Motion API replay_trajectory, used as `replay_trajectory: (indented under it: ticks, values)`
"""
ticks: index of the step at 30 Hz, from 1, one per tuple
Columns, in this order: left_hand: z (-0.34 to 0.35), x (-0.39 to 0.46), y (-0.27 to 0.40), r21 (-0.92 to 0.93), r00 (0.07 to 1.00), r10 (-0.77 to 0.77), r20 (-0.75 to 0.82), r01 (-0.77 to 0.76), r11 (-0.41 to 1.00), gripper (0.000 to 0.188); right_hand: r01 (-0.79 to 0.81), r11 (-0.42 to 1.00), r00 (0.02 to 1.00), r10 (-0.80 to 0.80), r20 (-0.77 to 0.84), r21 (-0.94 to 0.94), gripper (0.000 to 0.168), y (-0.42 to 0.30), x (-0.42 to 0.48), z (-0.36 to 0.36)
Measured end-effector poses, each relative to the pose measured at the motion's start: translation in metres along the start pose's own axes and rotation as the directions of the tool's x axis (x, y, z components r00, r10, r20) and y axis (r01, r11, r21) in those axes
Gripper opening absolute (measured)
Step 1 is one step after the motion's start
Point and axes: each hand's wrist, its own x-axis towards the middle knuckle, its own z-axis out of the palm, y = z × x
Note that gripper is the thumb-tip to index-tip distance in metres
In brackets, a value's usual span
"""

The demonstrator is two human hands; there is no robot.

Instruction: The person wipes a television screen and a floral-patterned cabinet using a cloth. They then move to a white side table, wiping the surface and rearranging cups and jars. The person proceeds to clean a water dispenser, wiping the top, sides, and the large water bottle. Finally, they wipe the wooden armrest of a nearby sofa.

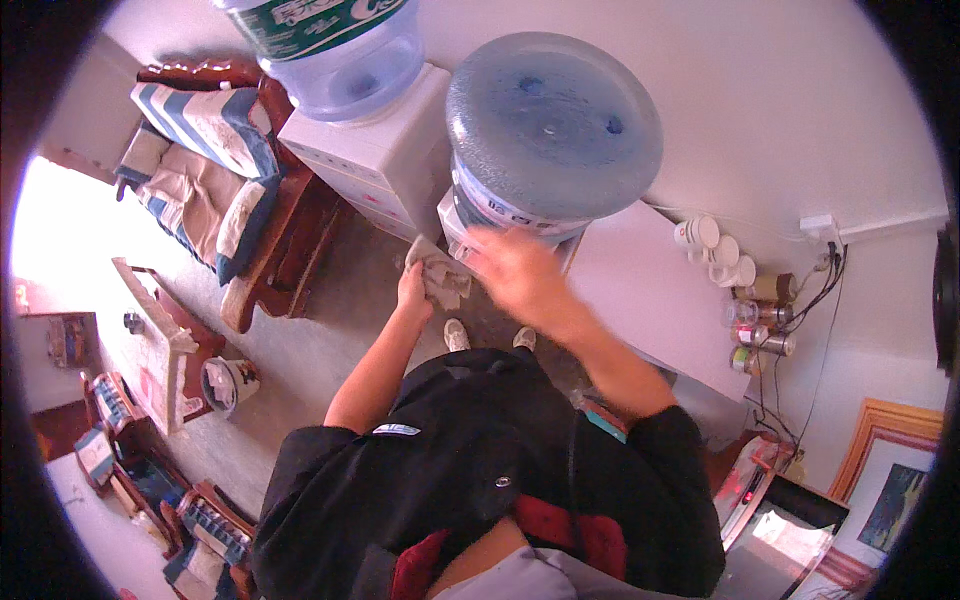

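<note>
My left hand (414,291) grips a crumpled grey-beige cloth (444,276), which hangs in front of my body. My right hand (519,274) is blurred, with its fingers at the front of a water dispenser (452,214), just below a large upturned water bottle (551,127). Whether those fingers hold anything cannot be told. The blue-tinted bottle sits on the dispenser, its base facing up towards me, and hides most of the machine.
A second water bottle (352,75) stands on a white cabinet (375,142) to the left. At right a white tabletop (637,277) bears white mugs (724,251) and several jars (750,334) by power cables. A cushioned wooden sofa (202,180) and a bin (229,382) are further left.
</note>
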Motion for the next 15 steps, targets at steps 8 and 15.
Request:
replay_trajectory:
  ticks: [8,15]
  values:
    - [0.064,0.047,-0.069,0.728,0.661,0.626,0.414,-0.653,0.209,0.050,0.019,0.970,0.887,-0.128,-0.444,-0.241,0.016,-0.062,0.012,-0.113]
    - [0.086,-0.007,-0.127,0.485,0.532,0.087,0.842,-0.678,-0.553,0.064,0.016,0.708,0.860,-0.370,-0.351,-0.706,0.033,0.030,0.066,-0.168]
